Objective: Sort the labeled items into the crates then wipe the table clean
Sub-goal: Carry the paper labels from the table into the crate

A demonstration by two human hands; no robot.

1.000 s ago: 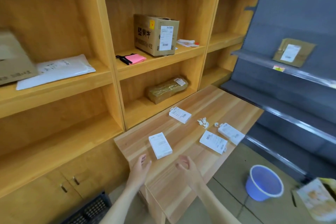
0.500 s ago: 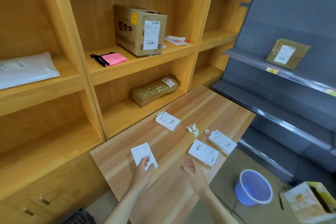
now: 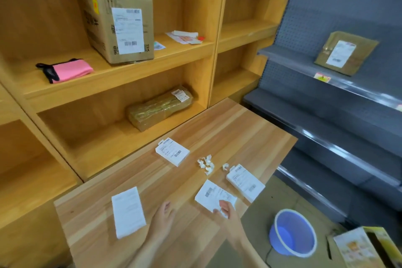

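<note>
Right hand [image 3: 226, 210] pinches labeled packet [image 3: 212, 194] — lying diagonal.

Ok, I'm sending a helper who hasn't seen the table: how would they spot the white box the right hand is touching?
Start at the wooden table in front of the shelves. Four flat white labeled boxes lie on it; go to the two near its right edge. The box is the nearer of those, with the right hand at its near corner; its neighbour is untouched, beside the paper scraps.

Table [image 3: 228, 132] smooth striped wood; labeled boxes [image 3: 173, 151] matt white card; basin [image 3: 292, 233] glossy blue plastic.
</note>
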